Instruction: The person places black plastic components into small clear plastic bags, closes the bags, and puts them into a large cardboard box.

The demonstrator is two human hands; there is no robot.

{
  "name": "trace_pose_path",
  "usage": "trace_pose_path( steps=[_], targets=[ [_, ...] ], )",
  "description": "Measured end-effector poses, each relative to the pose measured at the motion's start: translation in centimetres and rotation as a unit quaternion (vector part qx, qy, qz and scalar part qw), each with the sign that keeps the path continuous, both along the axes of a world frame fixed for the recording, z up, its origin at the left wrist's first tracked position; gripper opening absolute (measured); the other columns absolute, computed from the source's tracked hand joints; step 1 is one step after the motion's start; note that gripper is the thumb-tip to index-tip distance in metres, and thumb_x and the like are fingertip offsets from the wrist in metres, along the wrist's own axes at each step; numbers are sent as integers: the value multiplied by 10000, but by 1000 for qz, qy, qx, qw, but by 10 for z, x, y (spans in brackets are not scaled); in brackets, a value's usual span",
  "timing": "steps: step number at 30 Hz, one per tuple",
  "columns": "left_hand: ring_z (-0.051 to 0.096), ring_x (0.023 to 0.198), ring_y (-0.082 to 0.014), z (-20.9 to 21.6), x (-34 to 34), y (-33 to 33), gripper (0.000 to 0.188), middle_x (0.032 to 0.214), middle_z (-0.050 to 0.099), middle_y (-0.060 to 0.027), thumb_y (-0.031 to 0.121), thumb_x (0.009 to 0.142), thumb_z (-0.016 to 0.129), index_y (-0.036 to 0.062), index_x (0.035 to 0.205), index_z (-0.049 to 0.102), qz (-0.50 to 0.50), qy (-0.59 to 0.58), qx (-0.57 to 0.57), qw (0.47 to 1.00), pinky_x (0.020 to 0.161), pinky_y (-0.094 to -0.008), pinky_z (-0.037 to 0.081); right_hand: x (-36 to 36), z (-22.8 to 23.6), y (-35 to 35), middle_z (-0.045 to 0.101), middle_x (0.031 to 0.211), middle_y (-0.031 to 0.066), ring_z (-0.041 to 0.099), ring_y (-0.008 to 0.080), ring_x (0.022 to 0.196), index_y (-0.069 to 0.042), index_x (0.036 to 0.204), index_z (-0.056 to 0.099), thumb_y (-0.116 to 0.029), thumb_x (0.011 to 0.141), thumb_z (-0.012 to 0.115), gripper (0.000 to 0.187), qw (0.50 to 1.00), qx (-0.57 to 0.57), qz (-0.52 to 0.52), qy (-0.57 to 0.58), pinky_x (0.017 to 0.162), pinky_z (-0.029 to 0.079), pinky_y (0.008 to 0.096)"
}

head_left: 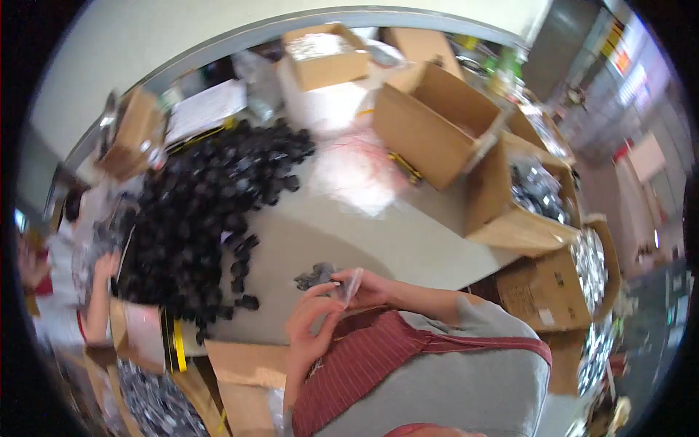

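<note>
Close to my body, over the table's near edge, both hands meet at a small clear plastic bag (352, 285). My left hand (309, 318) has its fingertips and thumb closed on the bag's left side. From the right, my right hand (373, 287) reaches in with bent fingers gripping the same bag; its fingertips are partly hidden. What the bag contains is too blurred to tell. Just beyond my fingers lies a small cluster of dark grey pieces (316, 276). A large heap of small black parts (196, 211) covers the left of the table.
Open cardboard boxes stand along the right: an empty-looking one (440, 120), one with bagged parts (535, 191) and one with shiny pieces (542, 288). A box of white pieces (329, 69) sits at the back. At far left, another person's arm (97, 302) reaches toward the heap.
</note>
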State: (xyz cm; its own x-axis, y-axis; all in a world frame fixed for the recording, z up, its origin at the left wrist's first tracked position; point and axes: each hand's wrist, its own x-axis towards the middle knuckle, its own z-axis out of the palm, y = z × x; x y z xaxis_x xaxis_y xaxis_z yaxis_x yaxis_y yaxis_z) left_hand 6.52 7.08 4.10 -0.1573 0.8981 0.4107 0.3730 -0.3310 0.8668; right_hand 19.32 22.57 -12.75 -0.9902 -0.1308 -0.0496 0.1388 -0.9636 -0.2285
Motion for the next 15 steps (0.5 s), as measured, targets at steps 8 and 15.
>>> trace_pose_path(
  steps=[8,15],
  targets=[
    [561,1171,-246,-64,-24,-47,269,1136,638,-121,10,827,604,20,1094,625,224,-322,-119,912,954,-397,451,91,161,74,696,942,94,632,182,871,6,1002,672,-98,837,646,198,750,347,-534,-178,840,501,347],
    [530,1190,-219,-111,-29,-66,370,1254,562,-126,51,857,591,25,1223,543,367,-331,-143,857,930,-355,452,162,205,145,600,1234,34,582,141,914,-65,1339,467,-91,890,586,466,624,291,-722,-66,840,465,280]
  ],
)
